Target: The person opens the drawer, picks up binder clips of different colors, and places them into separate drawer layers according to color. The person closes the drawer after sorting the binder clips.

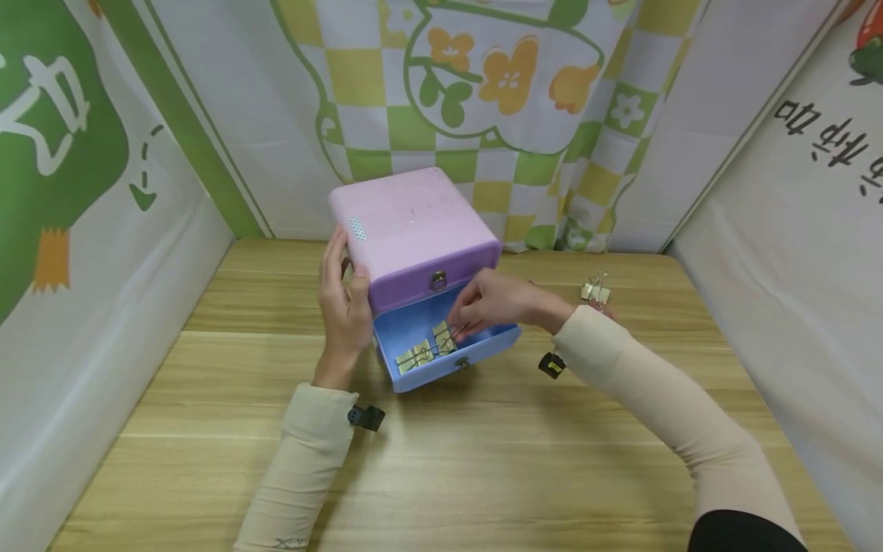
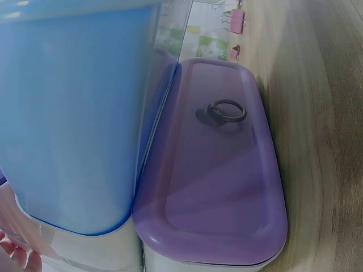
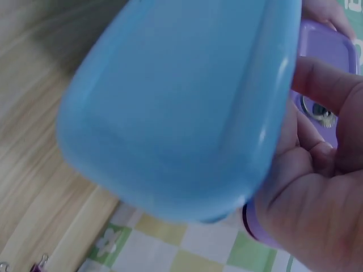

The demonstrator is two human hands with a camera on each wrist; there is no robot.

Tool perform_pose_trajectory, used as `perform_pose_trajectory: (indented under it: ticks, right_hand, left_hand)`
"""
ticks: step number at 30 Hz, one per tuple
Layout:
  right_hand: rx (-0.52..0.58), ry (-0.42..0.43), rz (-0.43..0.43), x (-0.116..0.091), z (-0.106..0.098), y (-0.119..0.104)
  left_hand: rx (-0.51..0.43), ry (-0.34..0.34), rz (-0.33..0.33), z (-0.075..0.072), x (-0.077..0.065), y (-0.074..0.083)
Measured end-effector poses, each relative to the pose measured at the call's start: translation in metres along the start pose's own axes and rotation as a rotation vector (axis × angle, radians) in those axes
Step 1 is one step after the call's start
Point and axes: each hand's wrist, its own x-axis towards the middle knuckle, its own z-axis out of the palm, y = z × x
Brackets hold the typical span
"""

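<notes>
A small chest with a pink top [image 1: 414,215] stands near the back of the table, its blue drawer [image 1: 422,308] pulled out between purple drawers. My left hand [image 1: 341,307] rests against the chest's left side, fingers along the wall and thumb at the front corner. Reaching into the blue drawer, my right hand [image 1: 493,300] pinches a gold binder clip [image 1: 442,338]. More gold binder clips [image 1: 415,357] lie in the drawer's left part. In the right wrist view the drawer's blue wall hides the fingertips. The lower purple drawer [image 2: 215,170], with a ring pull [image 2: 228,110], is closed.
Right of the chest, a gold binder clip [image 1: 595,291] stands on the wooden table [image 1: 441,468]. A pink binder clip [image 2: 237,21] shows there in the left wrist view. A checked curtain [image 1: 497,169] hangs behind the chest, with printed cloth walls on both sides.
</notes>
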Motion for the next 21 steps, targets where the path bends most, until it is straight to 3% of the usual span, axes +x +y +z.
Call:
perform_pose_trajectory:
  ticks: [11,17,21]
  right_hand:
    - [-0.059,-0.006,-0.002,0.004,0.009,0.001]
    - [-0.141,0.012,-0.029,0.0,0.005,0.007]
    - [-0.128,0.033,-0.046,-0.006,-0.003,0.006]
  left_hand:
    - [0.005,-0.005,0.01,0.0,0.001,-0.001]
    - [0.004,-0.005,0.005,0.0,0.001,-0.001]
    - [0.006,-0.004,-0.003,-0.001,0.0,-0.001]
